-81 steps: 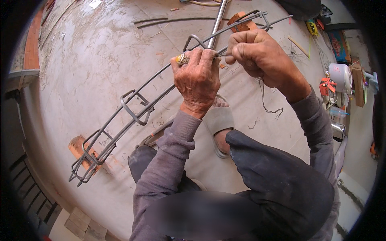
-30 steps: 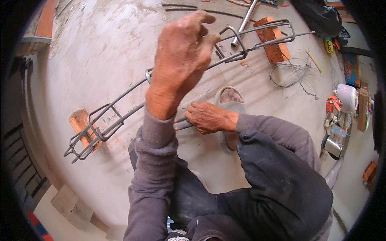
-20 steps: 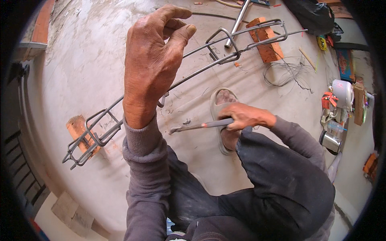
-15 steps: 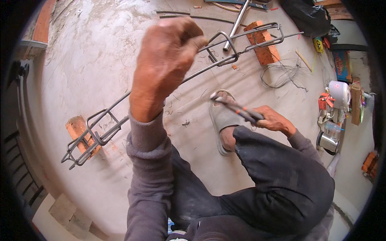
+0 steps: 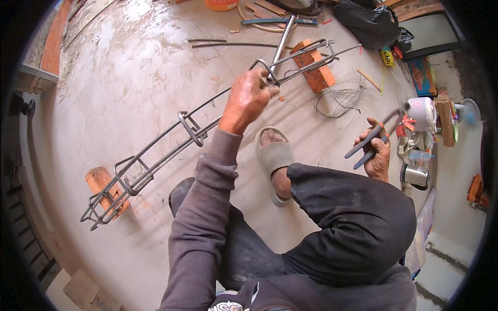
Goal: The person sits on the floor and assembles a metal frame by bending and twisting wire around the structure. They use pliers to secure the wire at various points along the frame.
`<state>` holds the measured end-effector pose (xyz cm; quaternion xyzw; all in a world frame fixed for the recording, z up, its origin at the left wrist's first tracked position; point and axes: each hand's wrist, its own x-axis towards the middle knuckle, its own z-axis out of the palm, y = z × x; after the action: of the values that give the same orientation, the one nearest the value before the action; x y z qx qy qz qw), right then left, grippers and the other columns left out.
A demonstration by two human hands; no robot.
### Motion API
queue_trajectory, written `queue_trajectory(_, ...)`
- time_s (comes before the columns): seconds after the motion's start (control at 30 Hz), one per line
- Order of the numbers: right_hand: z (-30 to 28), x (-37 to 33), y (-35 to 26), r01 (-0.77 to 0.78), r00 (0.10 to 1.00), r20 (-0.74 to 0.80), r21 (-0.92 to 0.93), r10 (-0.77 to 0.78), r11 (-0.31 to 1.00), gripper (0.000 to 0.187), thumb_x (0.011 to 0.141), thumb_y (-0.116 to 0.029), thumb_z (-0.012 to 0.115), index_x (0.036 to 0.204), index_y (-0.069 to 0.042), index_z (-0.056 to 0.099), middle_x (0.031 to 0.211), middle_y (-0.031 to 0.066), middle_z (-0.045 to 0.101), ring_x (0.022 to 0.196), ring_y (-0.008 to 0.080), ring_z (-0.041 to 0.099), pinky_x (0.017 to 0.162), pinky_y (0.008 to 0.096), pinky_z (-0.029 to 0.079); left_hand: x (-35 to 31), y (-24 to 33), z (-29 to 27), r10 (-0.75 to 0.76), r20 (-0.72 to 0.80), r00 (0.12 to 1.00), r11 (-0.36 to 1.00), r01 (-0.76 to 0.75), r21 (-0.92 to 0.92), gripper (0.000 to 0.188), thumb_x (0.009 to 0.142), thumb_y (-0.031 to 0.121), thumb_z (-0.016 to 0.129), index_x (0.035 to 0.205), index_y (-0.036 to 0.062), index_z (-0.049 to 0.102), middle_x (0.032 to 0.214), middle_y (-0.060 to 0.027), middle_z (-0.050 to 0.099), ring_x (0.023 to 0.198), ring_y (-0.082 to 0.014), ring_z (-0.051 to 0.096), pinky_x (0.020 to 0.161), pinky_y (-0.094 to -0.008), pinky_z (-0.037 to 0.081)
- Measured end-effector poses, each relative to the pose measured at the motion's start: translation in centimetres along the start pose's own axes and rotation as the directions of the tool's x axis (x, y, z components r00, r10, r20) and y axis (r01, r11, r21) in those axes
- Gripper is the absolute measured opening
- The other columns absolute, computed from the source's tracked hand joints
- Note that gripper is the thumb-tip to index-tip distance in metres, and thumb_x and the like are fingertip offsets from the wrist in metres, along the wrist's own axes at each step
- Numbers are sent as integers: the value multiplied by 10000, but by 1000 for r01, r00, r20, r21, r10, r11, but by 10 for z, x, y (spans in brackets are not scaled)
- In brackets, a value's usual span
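A long cage of steel bars (image 5: 155,150) with square stirrups lies slanted across the concrete floor, propped on one brick (image 5: 101,186) at its near end and another brick (image 5: 314,72) at its far end. My left hand (image 5: 249,98) grips the cage at a stirrup near the far end. My right hand (image 5: 376,153) is held out to the right, apart from the cage, and holds a pair of pincers (image 5: 376,132) with dark handles. My foot in a pale sandal (image 5: 272,155) rests between the hands.
A tangle of thin tying wire (image 5: 342,98) lies on the floor right of the far brick. A metal pipe (image 5: 282,44) and loose bars lie behind the cage. A white jug, a metal cup (image 5: 415,175) and small tools crowd the right edge.
My left hand came down from up in front of the camera and took hold of the cage. My right hand picked up the pincers near my foot and swung out to the right.
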<state>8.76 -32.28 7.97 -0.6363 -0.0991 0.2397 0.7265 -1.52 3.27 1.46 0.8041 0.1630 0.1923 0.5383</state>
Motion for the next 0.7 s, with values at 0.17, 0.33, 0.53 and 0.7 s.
queue_trajectory(0.17,19,25,-1,50,998,29,64,-52,997,639,828,-150,602,1410,74,460,942,141,672,939,244,668,866,425,558,-7,11,27,-94,-71,993,941,112,318,390,756,316,838,955,18,683,750,-207,683,735,-385,693,677,-454,539)
queue_trajectory(0.33,16,53,-22,-62,991,104,-228,88,972,555,885,-137,562,1404,52,503,1011,118,696,732,75,585,692,217,527,-2,13,34,-87,-153,984,939,133,318,350,751,333,841,838,22,706,701,-206,677,707,-392,698,649,-465,540)
queue_trajectory(0.53,28,75,-50,-91,975,101,-639,200,764,548,862,-161,532,1362,65,536,947,151,697,519,69,546,425,189,452,3,17,31,-133,-167,977,935,180,305,322,747,322,826,729,20,715,678,-219,674,681,-381,705,632,-469,546)
queue_trajectory(0.7,24,115,-63,110,973,171,-936,158,334,496,838,-28,492,1323,-36,597,925,149,663,693,204,700,551,309,553,4,11,37,-122,-196,973,932,180,313,303,751,309,796,739,17,717,687,-223,674,678,-373,705,628,-464,547)
